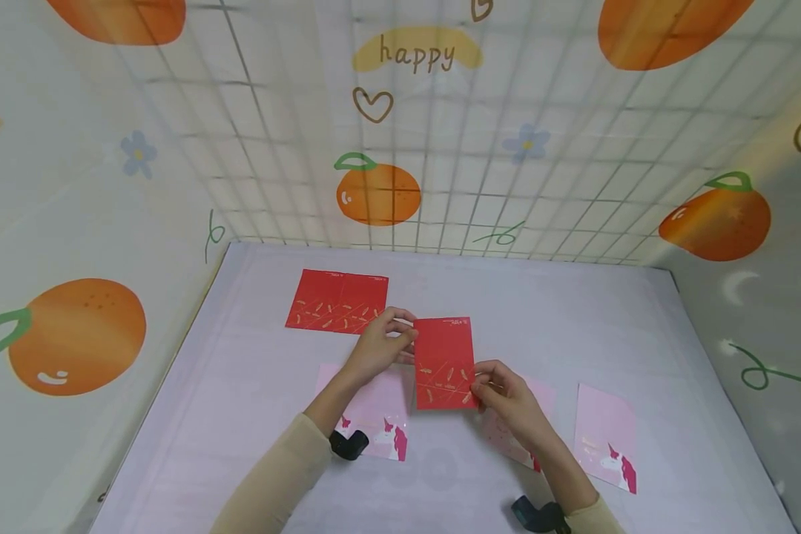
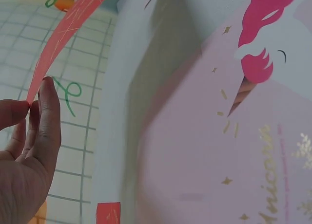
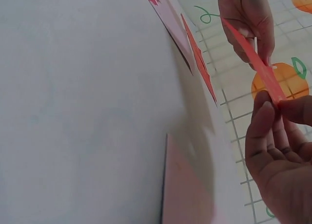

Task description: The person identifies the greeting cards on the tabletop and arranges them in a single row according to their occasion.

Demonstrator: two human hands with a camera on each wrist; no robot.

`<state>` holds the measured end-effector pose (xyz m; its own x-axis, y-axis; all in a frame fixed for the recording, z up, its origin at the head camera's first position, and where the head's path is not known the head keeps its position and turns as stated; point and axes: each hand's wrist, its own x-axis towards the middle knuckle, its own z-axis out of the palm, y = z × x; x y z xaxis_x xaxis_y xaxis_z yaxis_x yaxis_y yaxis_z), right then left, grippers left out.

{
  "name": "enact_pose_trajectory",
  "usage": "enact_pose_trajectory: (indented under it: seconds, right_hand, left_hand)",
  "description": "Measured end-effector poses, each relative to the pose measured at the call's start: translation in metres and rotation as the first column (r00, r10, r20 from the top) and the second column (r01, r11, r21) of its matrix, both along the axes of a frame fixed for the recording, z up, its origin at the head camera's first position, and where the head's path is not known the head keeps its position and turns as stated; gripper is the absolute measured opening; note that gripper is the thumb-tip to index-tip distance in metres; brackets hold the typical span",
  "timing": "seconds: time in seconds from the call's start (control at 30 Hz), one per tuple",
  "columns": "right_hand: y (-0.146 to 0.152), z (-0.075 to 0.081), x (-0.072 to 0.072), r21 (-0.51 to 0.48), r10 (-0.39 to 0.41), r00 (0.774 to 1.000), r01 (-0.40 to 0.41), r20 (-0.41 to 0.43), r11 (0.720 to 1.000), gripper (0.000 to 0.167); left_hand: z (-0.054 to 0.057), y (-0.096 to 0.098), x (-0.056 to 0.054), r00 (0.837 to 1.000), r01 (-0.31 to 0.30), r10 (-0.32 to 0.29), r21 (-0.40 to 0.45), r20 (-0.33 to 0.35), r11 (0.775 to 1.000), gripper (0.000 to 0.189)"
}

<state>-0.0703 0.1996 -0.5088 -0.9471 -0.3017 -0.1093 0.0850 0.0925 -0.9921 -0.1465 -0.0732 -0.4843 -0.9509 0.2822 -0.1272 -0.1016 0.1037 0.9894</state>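
Observation:
A red card [image 1: 443,363] with gold print is held up above the white table, upright in the head view. My left hand [image 1: 379,347] pinches its left edge between thumb and fingers, seen also in the left wrist view as a hand [image 2: 34,156] on the card's thin edge. At the lower right edge my right hand [image 1: 510,400] pinches the same card, thumb in front. Beneath my left forearm lie pink unicorn cards [image 1: 380,400], partly covered. Another pink card [image 1: 541,397] is half hidden behind my right hand.
Two red cards [image 1: 337,300] lie side by side at the back left of the table. To the right lies a further pink unicorn card [image 1: 606,437]. A sheet with printed oranges [image 1: 378,194] covers a wire grid behind the table [image 1: 547,304].

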Motion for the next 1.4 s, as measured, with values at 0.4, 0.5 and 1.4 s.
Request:
enact_pose_trajectory:
  seconds: [0.4,0.5,1.4]
  right_hand:
    - [-0.006,0.011,-0.021,0.056,0.001,0.999,0.002,-0.042,0.998,0.030]
    - [-0.009,0.013,-0.029,0.048,0.005,0.999,-0.003,-0.049,0.999,0.030]
    - [-0.057,-0.004,-0.115,0.091,-0.111,0.988,0.102,0.106,0.991,0.032]
  left_hand:
    - [0.001,-0.031,0.002,0.999,-0.033,0.034,0.045,-0.017,0.998,0.040]
    - [0.000,-0.041,0.006,0.998,-0.066,0.066,0.021,-0.011,0.998,0.039]
    - [-0.010,-0.075,0.035,0.991,-0.133,0.134,-0.087,0.007,0.987,0.036]
